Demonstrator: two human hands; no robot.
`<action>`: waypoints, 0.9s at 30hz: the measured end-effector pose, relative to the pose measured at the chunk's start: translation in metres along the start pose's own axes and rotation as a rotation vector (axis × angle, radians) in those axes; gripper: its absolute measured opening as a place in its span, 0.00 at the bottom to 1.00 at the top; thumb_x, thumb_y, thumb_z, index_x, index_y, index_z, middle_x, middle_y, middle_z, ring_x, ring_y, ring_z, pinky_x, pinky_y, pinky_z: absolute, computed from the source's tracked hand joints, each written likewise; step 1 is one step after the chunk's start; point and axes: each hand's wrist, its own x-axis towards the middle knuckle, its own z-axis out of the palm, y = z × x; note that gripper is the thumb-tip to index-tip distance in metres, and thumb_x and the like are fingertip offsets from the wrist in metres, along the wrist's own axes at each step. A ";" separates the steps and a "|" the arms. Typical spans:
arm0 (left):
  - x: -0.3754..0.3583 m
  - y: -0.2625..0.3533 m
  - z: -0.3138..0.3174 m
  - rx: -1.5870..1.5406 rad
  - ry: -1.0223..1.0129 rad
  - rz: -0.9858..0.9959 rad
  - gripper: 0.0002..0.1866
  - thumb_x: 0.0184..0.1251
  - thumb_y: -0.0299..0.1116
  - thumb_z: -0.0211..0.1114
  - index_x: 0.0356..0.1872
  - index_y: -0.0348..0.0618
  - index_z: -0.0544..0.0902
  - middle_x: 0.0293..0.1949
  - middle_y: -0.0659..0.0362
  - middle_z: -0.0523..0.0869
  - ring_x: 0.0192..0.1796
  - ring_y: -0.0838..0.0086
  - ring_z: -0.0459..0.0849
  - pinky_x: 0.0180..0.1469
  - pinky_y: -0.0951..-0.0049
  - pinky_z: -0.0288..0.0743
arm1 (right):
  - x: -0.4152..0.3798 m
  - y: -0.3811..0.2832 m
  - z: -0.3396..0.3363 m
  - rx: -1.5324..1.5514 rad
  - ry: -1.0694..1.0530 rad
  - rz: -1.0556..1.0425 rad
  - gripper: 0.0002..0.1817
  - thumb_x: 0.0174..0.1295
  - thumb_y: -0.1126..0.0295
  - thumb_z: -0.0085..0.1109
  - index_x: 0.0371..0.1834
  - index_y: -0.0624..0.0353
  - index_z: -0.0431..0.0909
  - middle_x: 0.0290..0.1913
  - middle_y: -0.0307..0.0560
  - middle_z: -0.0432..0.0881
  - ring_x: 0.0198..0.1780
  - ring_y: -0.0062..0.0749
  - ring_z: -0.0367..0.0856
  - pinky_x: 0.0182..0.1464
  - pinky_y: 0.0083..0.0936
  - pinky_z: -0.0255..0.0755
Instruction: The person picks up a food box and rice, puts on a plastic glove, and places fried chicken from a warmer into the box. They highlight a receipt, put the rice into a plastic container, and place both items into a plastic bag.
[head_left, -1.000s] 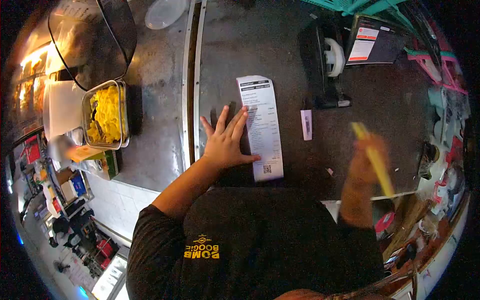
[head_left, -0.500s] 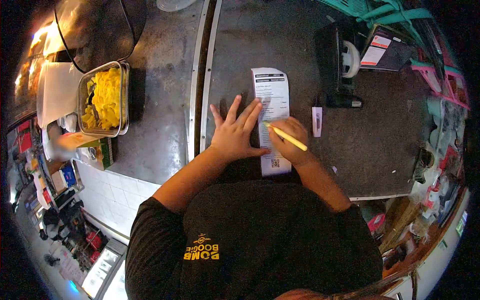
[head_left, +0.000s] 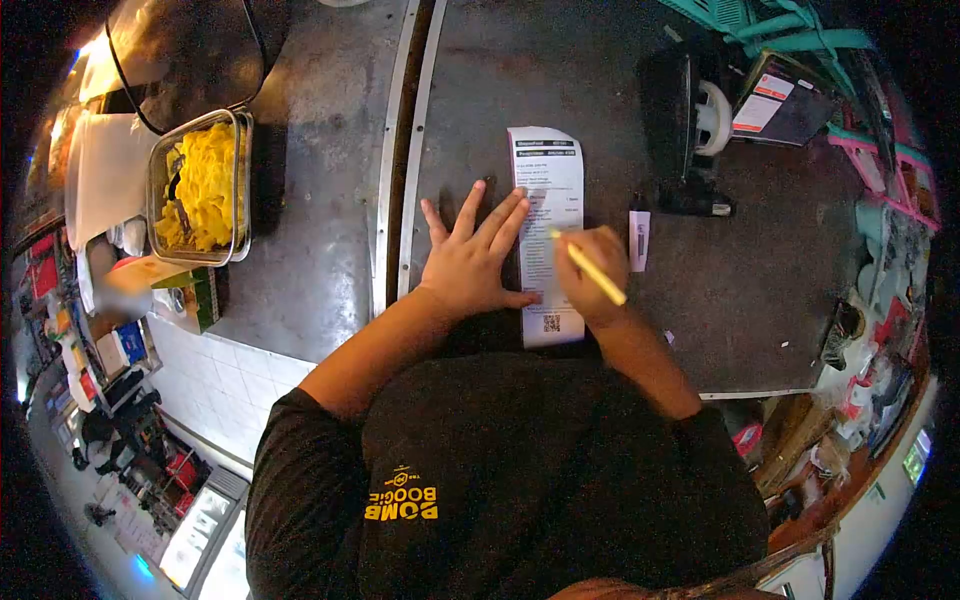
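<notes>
A long printed receipt [head_left: 548, 175] lies flat on the dark tabletop [head_left: 470, 120], with a QR code near its lower end. My left hand [head_left: 468, 255] is spread out, its thumb and fingertips on the left edge of the paper. Over the right side of the receipt, my right hand [head_left: 593, 272] grips a yellow highlighter [head_left: 597, 268], tip pointing up and left at the printed lines. A white and purple cap-like stick [head_left: 639, 240] rests just right of that hand.
A clear container of yellow food [head_left: 205, 190] stands at the left beside a cable [head_left: 262, 60]. A black device with a white roll [head_left: 713, 118] sits at the upper right, near a dark box with a label [head_left: 768, 105]. A metal-edged seam [head_left: 403, 150] divides the tabletops.
My right hand with the highlighter has shifted slightly right across the receipt. The left hand stays spread in place. The view has moved slightly.
</notes>
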 end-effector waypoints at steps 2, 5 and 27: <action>0.000 -0.001 0.002 -0.012 0.018 0.006 0.57 0.28 0.64 0.67 0.65 0.50 0.54 0.67 0.67 0.54 0.69 0.56 0.44 0.52 0.22 0.28 | -0.006 -0.001 0.003 0.096 -0.064 -0.164 0.02 0.48 0.76 0.57 0.25 0.61 0.75 0.23 0.46 0.76 0.25 0.39 0.74 0.29 0.33 0.67; -0.001 -0.003 0.006 -0.039 0.040 0.022 0.59 0.26 0.62 0.69 0.65 0.48 0.54 0.67 0.66 0.54 0.69 0.54 0.43 0.52 0.23 0.25 | -0.008 -0.012 -0.001 0.098 -0.061 -0.128 0.03 0.47 0.75 0.58 0.25 0.59 0.75 0.22 0.46 0.76 0.23 0.39 0.73 0.28 0.34 0.66; -0.001 0.000 -0.001 -0.032 0.010 0.043 0.62 0.22 0.66 0.69 0.65 0.48 0.55 0.67 0.64 0.53 0.69 0.53 0.43 0.52 0.22 0.26 | -0.070 0.026 -0.051 -0.237 -0.035 -0.117 0.07 0.47 0.68 0.59 0.25 0.57 0.74 0.21 0.43 0.75 0.23 0.38 0.74 0.31 0.35 0.68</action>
